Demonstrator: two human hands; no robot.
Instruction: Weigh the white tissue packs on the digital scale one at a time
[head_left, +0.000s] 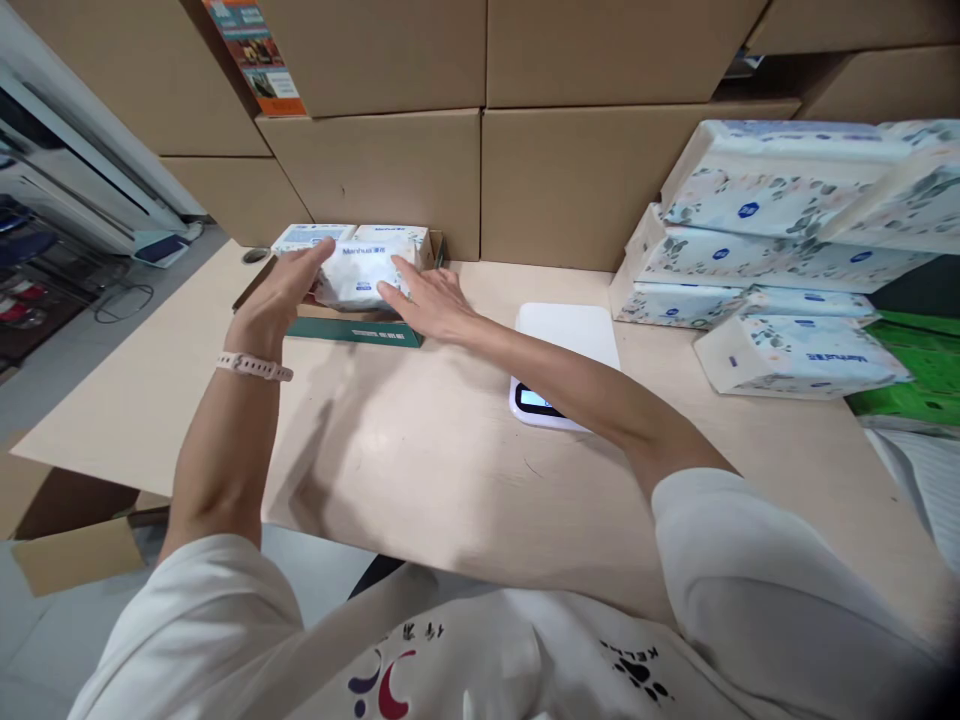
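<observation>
Both my hands hold one white tissue pack [358, 272] over a low cardboard tray with a green front [352, 330] at the far left of the table. My left hand [281, 290] presses the pack's left end, fingers laid over its top. My right hand [424, 298] presses the right end with fingers stretched along its side. Two more tissue packs [352, 236] lie in the tray behind it.
A white scale [562, 360] with a lit display sits at the table's middle. Several floral tissue packs [765, 260] are stacked at the right. Brown cartons [570, 170] form a wall behind. Green packaging [915, 380] lies at the far right edge.
</observation>
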